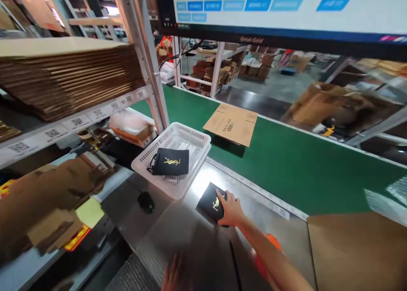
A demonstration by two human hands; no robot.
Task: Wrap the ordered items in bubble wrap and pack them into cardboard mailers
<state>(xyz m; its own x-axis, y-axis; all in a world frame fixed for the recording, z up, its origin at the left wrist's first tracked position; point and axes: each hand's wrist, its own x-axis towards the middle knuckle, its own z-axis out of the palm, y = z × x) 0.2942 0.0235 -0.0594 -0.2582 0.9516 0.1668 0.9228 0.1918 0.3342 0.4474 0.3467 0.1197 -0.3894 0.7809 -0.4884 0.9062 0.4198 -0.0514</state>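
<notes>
My right hand point(229, 209) rests on a small black box with a gold logo point(210, 203) that lies flat on the steel worktop point(190, 236); its fingers curl over the box's near right edge. My left hand point(174, 276) shows only partly at the bottom edge, blurred, low over the worktop and holding nothing I can see. A white perforated basket point(193, 140) stands beyond the box, with a black bag bearing the same gold logo point(171, 162) lying inside it.
A green conveyor belt point(286, 164) runs past the worktop, carrying a closed cardboard box point(231, 123). A black mouse point(146, 202) lies left of the basket. Flattened cartons point(66, 77) fill the shelf at left. A brown cardboard sheet point(356, 250) lies at right, a monitor point(286, 11) hangs above.
</notes>
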